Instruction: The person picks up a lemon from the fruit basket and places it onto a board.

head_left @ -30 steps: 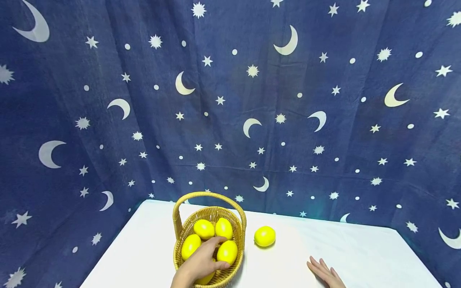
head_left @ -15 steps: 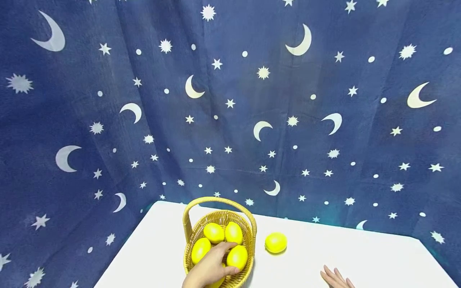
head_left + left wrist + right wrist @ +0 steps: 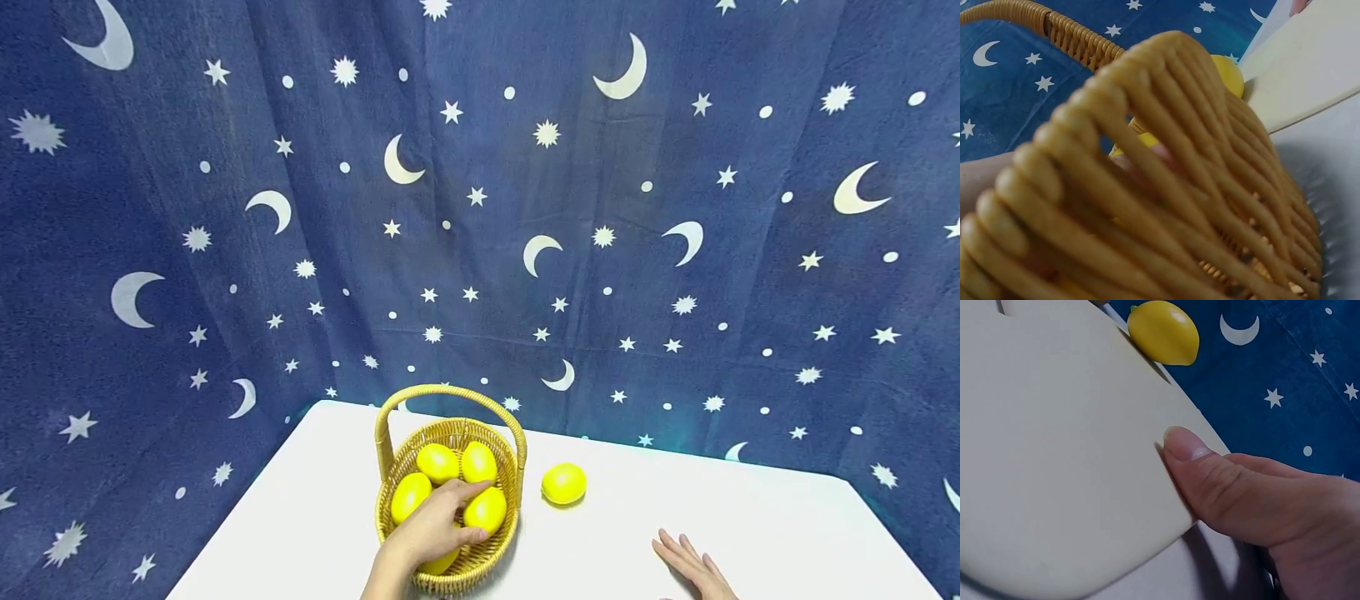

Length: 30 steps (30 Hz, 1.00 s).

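Note:
In the head view my left hand (image 3: 438,521) reaches into a wicker basket (image 3: 517,467), thumb and forefinger on either side of a lemon (image 3: 486,510). Several other lemons lie around it in the basket; one is partly under the hand. In the left wrist view the basket's woven wall (image 3: 1166,162) hides most of that hand. My right hand (image 3: 693,567) is at the lower right with straight fingers. Its thumb (image 3: 1204,469) rests at the edge of a pale flat board (image 3: 1066,444) in the right wrist view.
A single lemon (image 3: 564,484) lies to the right of the basket. The basket's tall handle (image 3: 450,390) arches over its far side. A white table (image 3: 300,500) ends at a dark blue curtain (image 3: 480,250) with moons and stars.
The head view has shifted slightly. My left hand stays around the same lemon in the basket, and my right hand holds nearly the same place.

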Available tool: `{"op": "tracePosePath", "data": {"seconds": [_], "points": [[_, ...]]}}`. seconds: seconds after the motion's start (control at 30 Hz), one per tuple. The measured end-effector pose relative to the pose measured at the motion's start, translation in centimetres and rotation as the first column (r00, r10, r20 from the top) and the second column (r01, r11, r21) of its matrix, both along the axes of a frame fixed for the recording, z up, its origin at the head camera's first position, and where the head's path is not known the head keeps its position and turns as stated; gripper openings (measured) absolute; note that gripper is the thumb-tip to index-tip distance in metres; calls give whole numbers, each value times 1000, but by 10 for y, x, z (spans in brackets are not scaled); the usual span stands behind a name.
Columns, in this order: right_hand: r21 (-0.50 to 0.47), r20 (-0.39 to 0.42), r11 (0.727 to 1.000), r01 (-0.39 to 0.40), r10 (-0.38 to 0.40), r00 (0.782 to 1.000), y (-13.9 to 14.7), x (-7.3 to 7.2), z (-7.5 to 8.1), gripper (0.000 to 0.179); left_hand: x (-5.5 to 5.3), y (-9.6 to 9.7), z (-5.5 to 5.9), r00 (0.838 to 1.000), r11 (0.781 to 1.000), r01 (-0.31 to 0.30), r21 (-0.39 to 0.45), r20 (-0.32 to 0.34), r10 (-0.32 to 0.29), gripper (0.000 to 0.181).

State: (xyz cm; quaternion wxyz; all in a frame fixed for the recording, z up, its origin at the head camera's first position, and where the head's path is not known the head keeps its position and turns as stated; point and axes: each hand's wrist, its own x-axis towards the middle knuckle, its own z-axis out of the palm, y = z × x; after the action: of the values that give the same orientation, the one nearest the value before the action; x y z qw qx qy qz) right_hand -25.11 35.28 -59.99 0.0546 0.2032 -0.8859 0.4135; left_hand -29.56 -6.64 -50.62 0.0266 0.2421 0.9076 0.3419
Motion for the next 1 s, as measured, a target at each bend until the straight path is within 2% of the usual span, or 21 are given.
{"op": "tracePosePath", "data": {"seconds": [0.1, 0.17, 0.27, 0.37, 0.5, 0.6, 0.73, 0.83, 1.0], "points": [[33, 35, 999, 1, -2, 999, -1, -6, 7, 56, -4, -2, 4, 1000, 1000, -6, -6, -5, 6, 62], [64, 125, 998, 7, -15, 992, 0, -10, 13, 59, -5, -2, 4, 1000, 1000, -16, 2, 6, 16, 63], [128, 289, 992, 19, -56, 956, 2, -12, 19, 65, -6, 0, 1, 999, 999, -26, 22, 45, 25, 61], [160, 385, 987, 26, -86, 919, 2, -12, 22, 71, -7, 3, -2, 996, 999, -33, 30, 82, 30, 59], [173, 386, 985, 25, -91, 918, 2, -12, 19, 72, -9, 4, -3, 997, 999, -28, 25, 74, 26, 56], [169, 405, 985, 36, -103, 909, 3, -13, 15, 71, -7, 4, -3, 998, 1000, -25, 9, 56, 25, 55], [144, 456, 988, 61, -121, 882, 5, -14, 11, 71, -3, 4, -4, 999, 999, -27, -23, 41, 28, 55], [125, 474, 990, 71, -122, 872, 5, -15, 13, 72, -1, 3, -4, 999, 999, -31, -22, 37, 31, 56], [141, 433, 987, 72, -127, 892, -1, -14, 17, 70, -1, -1, -1, 997, 998, -52, 33, 54, 50, 53]]}}
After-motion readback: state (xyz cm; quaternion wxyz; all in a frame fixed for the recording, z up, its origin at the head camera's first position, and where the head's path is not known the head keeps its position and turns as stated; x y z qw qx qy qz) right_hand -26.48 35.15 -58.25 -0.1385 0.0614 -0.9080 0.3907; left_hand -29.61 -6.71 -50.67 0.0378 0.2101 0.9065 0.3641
